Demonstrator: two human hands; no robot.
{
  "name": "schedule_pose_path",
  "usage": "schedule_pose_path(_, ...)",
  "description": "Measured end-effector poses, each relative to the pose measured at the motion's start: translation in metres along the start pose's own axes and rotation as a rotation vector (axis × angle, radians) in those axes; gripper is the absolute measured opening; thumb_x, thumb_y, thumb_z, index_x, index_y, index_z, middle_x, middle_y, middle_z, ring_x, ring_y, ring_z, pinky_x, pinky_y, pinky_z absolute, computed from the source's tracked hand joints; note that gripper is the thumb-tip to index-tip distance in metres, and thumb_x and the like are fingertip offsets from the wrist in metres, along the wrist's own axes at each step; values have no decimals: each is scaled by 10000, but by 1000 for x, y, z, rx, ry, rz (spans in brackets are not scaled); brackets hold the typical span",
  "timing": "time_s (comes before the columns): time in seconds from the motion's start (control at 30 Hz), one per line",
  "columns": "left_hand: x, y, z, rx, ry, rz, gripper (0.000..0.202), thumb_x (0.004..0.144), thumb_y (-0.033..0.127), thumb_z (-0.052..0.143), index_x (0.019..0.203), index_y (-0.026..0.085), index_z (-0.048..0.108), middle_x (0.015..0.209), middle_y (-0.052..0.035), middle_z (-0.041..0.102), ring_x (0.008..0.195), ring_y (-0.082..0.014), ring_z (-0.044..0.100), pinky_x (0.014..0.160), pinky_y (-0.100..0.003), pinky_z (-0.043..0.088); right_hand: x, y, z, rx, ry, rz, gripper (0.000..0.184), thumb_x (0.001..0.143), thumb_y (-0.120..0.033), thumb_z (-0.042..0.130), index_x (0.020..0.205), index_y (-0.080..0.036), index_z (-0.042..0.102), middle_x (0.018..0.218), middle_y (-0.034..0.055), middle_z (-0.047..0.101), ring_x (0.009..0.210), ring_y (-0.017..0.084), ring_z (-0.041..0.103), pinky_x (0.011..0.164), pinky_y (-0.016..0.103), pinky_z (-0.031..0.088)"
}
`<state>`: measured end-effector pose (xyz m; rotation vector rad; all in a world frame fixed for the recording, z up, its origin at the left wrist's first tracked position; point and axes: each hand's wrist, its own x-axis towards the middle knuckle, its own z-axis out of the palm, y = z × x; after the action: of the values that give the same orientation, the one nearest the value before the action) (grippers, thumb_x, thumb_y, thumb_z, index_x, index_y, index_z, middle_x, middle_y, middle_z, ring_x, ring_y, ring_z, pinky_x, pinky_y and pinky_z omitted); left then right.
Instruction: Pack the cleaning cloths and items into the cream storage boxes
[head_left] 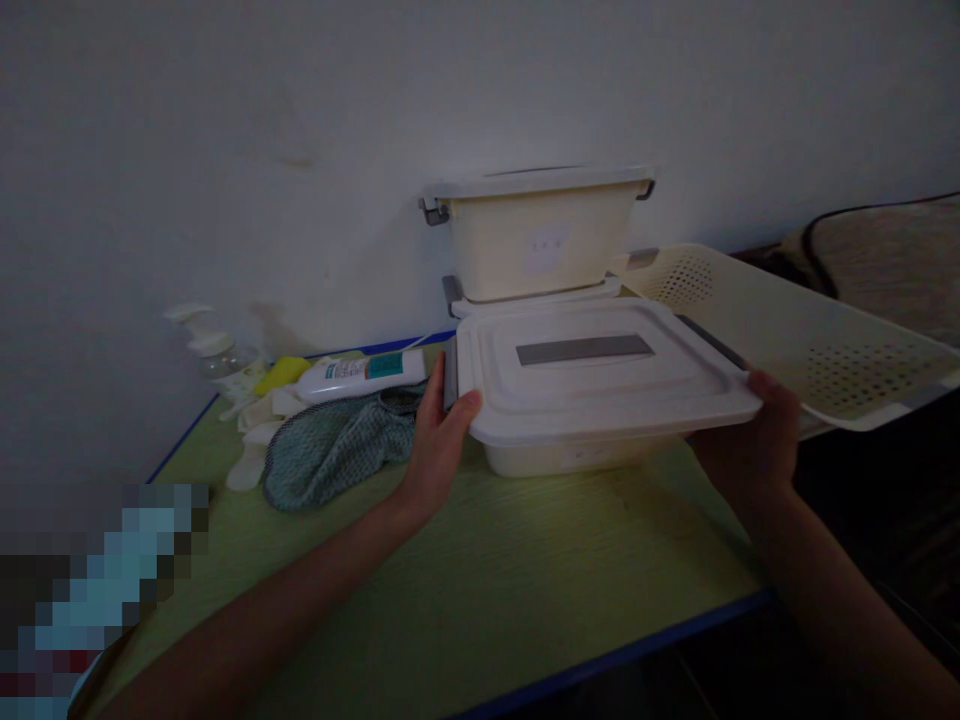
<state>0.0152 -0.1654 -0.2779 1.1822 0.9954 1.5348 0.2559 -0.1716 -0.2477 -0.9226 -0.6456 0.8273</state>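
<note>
A white storage box lid [592, 395] with a grey strip on top lies between my hands, over a cream storage box [555, 460]. My left hand [435, 445] grips the lid's left edge, thumb at the front corner and fingers along the grey side latch. At the right front corner, my right hand [757, 440] holds the lid with its fingers beneath. Whether the lid sits fully on the box I cannot tell. Just left of my left hand lies a grey-green mesh cloth [337, 445].
Behind stands another lidded box [495, 240]. A cream perforated basket [780, 310] is at the right. Left on the green table [465, 600] are a white bottle [356, 375], a yellow item [281, 374] and a pump bottle [221, 360]. A blue edge runs along the table's front.
</note>
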Motion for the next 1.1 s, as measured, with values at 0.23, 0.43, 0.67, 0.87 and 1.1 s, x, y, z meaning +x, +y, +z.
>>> schedule_pose_path(0.23,-1,4,2,-21,-16,5,713,727,326,568,1373,168,311,1483,-65,280,1368,-259,233,1142,-410,167,3,3,-3,57,15,6,298,454,-383,566,709,-230,585,896,15,667,1043,279,554,837,411,494)
schedule_pose_path(0.43,-2,8,3,-24,-13,15,725,718,307,574,1377,162,309,1480,-56,290,1354,-253,270,1136,-397,198,5,4,-7,52,-59,-36,359,473,-389,583,793,-232,617,939,20,667,1067,289,546,858,433,481)
schedule_pose_path(0.67,0,7,2,15,-1,5,732,703,315,577,1378,206,316,1486,-30,278,1363,-260,246,1133,-422,204,7,4,-9,36,-102,-32,383,523,-352,562,878,-226,627,1001,39,658,1112,293,526,883,449,465)
schedule_pose_path(0.87,0,7,0,33,-11,-6,750,717,317,555,1399,204,265,1496,-30,249,1369,-255,232,1130,-434,210,7,3,-8,34,-90,-26,393,511,-336,576,885,-227,630,1041,43,645,1118,285,518,927,444,431)
schedule_pose_path(1.1,1,9,0,41,-22,-18,767,717,301,549,1410,183,242,1502,-30,231,1374,-259,214,1133,-441,198,6,4,-10,6,-66,-46,434,494,-357,608,905,-228,655,977,26,659,961,258,585,833,417,475)
